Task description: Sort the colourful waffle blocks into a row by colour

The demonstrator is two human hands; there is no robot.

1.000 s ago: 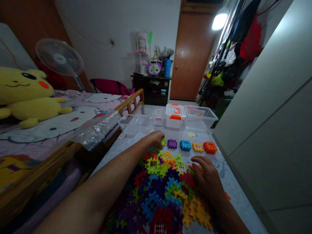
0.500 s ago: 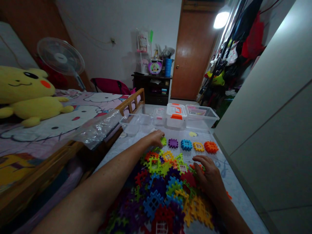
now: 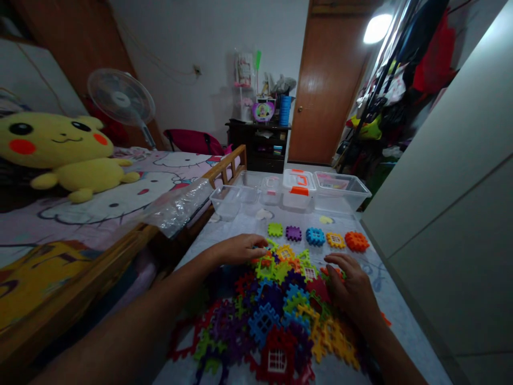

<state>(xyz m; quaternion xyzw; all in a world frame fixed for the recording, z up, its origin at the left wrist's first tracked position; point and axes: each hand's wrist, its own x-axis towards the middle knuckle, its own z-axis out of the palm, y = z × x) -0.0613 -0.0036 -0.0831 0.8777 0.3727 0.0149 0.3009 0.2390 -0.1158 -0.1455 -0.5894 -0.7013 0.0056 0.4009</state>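
A heap of colourful interlocking plastic tiles (image 3: 276,310) covers the near part of a table. Beyond it lies a row of single tiles: green (image 3: 274,229), purple (image 3: 293,233), blue (image 3: 315,236), yellow (image 3: 335,240) and orange (image 3: 356,241). My left hand (image 3: 240,249) rests flat on the heap's far left edge, holding nothing, a short way in front of the green tile. Spread over the heap's right side, my right hand (image 3: 352,286) has its fingers apart on the tiles.
Clear plastic boxes (image 3: 340,192) and a small case with an orange latch (image 3: 298,190) line the table's far end. A bed with a wooden rail (image 3: 224,168), a plastic bag (image 3: 176,206) and a yellow plush toy (image 3: 68,155) stands left. A grey cabinet wall (image 3: 449,187) runs along the right.
My left hand left the green tile at the left end of the row and drew back to the heap. The camera view shifted left. My right hand barely moved.
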